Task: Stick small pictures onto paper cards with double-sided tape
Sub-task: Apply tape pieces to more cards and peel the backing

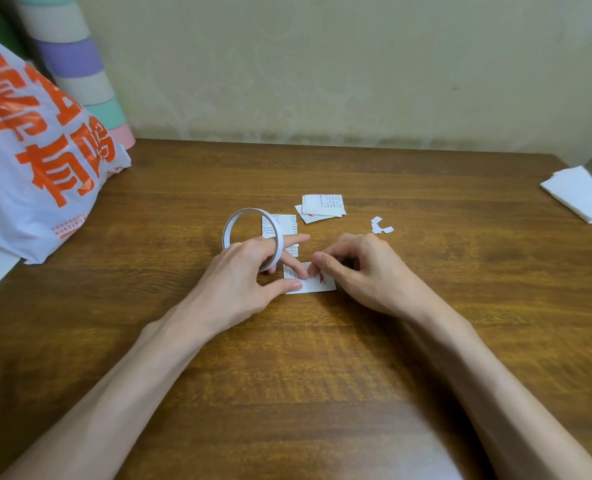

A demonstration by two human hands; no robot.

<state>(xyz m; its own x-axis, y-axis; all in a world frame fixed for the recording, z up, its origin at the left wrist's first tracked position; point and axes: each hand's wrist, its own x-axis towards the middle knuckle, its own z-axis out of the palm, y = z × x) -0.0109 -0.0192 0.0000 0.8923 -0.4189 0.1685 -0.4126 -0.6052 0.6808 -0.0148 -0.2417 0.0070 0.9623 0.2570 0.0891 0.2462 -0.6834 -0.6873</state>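
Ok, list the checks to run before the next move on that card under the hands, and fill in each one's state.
1. Card pinned flat: the left hand's thumb presses its near corner. Ok.
2. Tape roll secured: looped over the left hand's fingers. Ok.
3. Tape laid on the card: the right hand pinches at its face, hiding it. Cannot tell.
4. Small picture ready: scraps lie to the right, too small to read. Cannot tell.
5. Spare cards near: stack lies just behind. Ok.
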